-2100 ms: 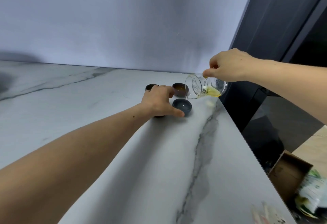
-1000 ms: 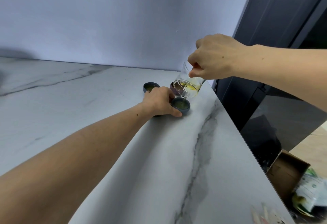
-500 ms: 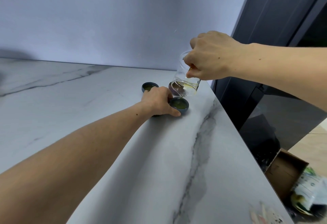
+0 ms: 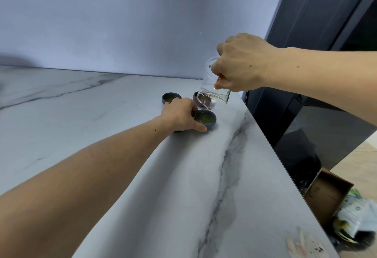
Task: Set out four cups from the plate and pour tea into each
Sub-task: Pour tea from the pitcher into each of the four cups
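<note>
Glass pitcher (image 4: 214, 92) now tipped steeper, nearly drained, right hand (image 4: 242, 64) gripping it; left hand (image 4: 180, 115) curled on near cup (image 4: 204, 118) by counter (image 4: 234, 166) right edge; pouring seems ending; next: right pitcher.

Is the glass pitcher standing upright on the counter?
No, the right hand holds the glass pitcher tipped steeply, mouth down, above the cups near the counter's far edge.

The white grey-veined marble desk (image 4: 102, 127) lies bare across its whole left and near stretch, so approach from there is open. At the far right corner three small dark round cups (image 4: 204, 119) cluster close, crowded by the left hand (image 4: 180, 115) and the tipped clear glass pitcher (image 4: 214, 94) in the right hand's (image 4: 242, 64) grip. The pale wall (image 4: 122, 23) closes the back; the desk's edge drops off just right.
</note>
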A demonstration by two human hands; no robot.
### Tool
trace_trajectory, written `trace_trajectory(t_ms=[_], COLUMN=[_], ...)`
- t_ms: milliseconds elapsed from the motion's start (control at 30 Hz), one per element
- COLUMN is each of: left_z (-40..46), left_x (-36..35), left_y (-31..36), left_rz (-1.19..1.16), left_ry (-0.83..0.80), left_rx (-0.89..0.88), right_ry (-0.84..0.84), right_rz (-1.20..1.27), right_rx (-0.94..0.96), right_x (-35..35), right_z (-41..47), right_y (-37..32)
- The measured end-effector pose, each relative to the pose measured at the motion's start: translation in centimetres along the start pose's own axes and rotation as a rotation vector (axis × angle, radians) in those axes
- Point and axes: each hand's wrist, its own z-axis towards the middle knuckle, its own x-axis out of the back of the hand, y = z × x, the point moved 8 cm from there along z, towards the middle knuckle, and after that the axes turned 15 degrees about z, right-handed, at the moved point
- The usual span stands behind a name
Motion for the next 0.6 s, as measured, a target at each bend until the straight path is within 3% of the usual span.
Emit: trace_trajectory(t_ms=[600], left_z=[-0.03], left_x=[-0.04], left_y=[0.02], left_rz=[-0.015], left_ry=[-0.015], left_rx=[0.001], right_ry=[0.006], right_rz=[-0.018], right_rx=[0.004], right_x=[-0.15], right_z=[-0.19], right_y=[-0.02])
